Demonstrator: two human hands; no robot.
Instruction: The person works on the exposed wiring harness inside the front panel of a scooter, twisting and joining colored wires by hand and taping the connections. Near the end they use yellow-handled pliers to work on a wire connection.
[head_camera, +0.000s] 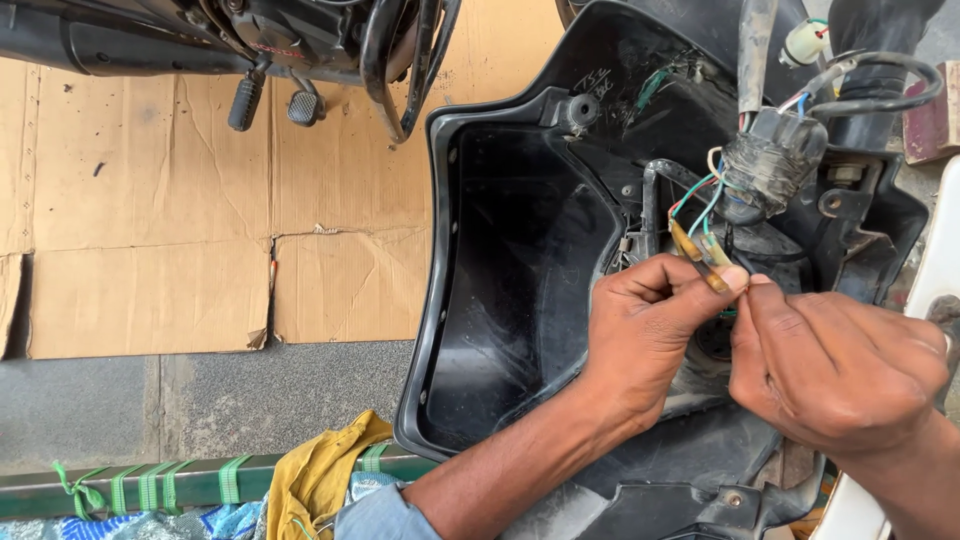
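Note:
A large black plastic scooter body panel (500, 290) lies open in front of me, its hollow inner side up. At its upper right a taped bundle of wires (770, 165) hangs down, with thin green, red and white wires running out of it. My left hand (650, 335) pinches two small yellowish wire connectors (705, 255) between thumb and forefinger. My right hand (835, 365) meets it from the right, its fingertips closed on the same connectors and wire ends. Both hands hover over the panel's right half.
Flattened brown cardboard (200, 220) covers the ground at the left. A motorcycle's underside with footpegs (245, 100) and stand sits at the top. A green bar with green ties (150, 485) and a yellow cloth (320, 475) lie along the bottom edge. A white part (935, 260) borders the right.

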